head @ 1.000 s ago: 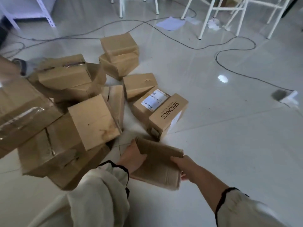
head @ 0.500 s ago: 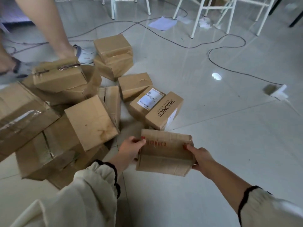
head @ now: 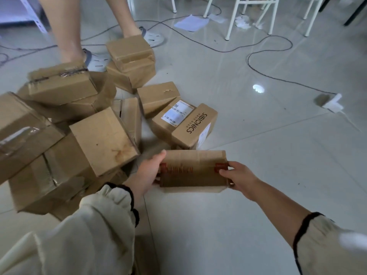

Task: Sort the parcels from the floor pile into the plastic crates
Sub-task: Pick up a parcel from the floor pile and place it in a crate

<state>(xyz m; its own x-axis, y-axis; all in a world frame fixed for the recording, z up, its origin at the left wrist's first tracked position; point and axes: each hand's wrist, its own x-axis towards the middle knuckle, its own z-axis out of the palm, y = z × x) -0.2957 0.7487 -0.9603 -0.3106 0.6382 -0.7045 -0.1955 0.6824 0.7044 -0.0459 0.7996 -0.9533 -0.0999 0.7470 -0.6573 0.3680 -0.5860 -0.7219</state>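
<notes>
Between left hand (head: 148, 172) and right hand (head: 241, 178) | parcel (head: 193, 175) | fingers (head: 224, 172) curled round its ends

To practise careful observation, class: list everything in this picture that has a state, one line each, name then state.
red-printed parcel, held between both hands.
left hand, grips the parcel's left end.
right hand, grips the parcel's right end.
SIBIONICS box, closed, label facing up.
stained box, closed, tilted.
</notes>
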